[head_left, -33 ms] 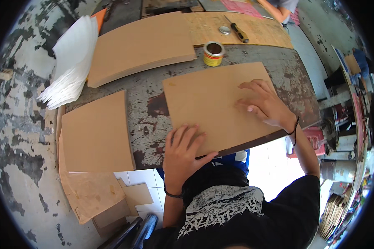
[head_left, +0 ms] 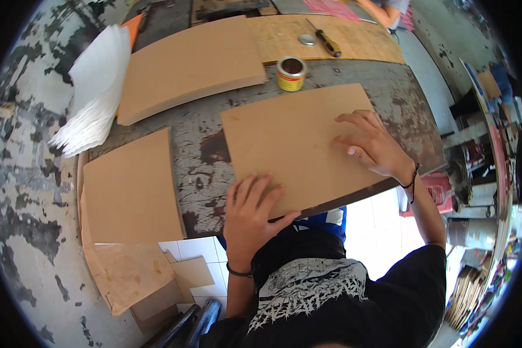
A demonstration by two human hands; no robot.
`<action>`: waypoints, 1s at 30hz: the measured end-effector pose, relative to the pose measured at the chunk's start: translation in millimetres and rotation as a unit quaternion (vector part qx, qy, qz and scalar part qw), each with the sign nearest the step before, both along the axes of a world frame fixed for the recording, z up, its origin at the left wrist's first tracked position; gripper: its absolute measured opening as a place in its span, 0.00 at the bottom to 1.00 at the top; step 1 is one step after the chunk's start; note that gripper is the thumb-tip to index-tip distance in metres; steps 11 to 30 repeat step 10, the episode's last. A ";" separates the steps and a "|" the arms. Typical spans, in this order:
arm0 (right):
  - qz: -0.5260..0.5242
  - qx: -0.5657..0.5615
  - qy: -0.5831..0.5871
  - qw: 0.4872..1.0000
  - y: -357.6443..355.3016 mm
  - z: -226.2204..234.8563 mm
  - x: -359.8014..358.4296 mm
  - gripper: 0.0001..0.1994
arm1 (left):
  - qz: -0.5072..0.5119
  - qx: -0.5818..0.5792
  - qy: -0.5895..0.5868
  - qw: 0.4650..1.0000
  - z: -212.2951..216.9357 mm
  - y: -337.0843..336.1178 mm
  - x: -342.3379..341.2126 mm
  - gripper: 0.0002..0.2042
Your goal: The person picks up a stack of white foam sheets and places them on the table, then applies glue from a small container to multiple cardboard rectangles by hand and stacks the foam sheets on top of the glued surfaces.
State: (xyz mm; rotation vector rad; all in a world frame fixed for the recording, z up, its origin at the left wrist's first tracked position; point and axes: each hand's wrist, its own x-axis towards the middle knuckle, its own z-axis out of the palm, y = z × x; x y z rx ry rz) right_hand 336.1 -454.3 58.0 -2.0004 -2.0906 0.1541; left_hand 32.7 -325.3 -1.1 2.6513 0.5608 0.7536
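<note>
Far left: wall with grey paint flaking in patches; a fanned stack of white sheets lies at the table's left end, an orange piece just behind it; below, a brown board sits at the near-left corner, more board offcuts stacked under it above white floor tiles. Worktable: dark, worn, paint scraped away in blotches; a thick stack of brown boards rests at the far left-centre. Centre: left hand lies flat on the near edge of the large brown board, fingers spread, palm over the table edge; the board lies flat on the table, its near-right corner overhanging. Behind it, an open yellow tin with dark contents; its lid and a screwdriver lie on a pale chipboard sheet beyond. Right: right hand presses the board's right part, fingers spread, a black cord at the wrist; further right, cluttered shelving, a red item and a grey bucket stand on the floor.
</note>
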 end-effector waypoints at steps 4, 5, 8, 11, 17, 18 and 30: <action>-0.066 0.001 -0.041 0.997 -39.2 -3.3 5.5 0.14 | -0.006 -0.005 0.002 1.000 -2.5 -1.2 2.4 0.25; -0.064 0.008 -0.088 0.994 -46.4 -6.5 6.3 0.13 | -0.002 0.000 0.001 1.000 -3.4 -1.5 3.8 0.26; -0.028 -0.024 -0.186 0.982 -52.8 -0.5 7.1 0.19 | -0.001 0.013 0.013 1.000 -1.8 -3.6 4.2 0.26; -0.012 -0.027 -0.165 0.986 -52.7 4.2 7.0 0.22 | 0.005 0.009 0.015 1.000 -2.3 -3.8 4.3 0.26; -0.012 -0.027 -0.165 0.986 -52.7 4.2 7.0 0.22 | 0.005 0.009 0.015 1.000 -2.3 -3.8 4.3 0.26; -0.012 -0.027 -0.165 0.986 -52.7 4.2 7.0 0.22 | 0.005 0.009 0.015 1.000 -2.3 -3.8 4.3 0.26; -0.012 -0.027 -0.165 0.986 -52.7 4.2 7.0 0.22 | 0.005 0.009 0.015 1.000 -2.3 -3.8 4.3 0.26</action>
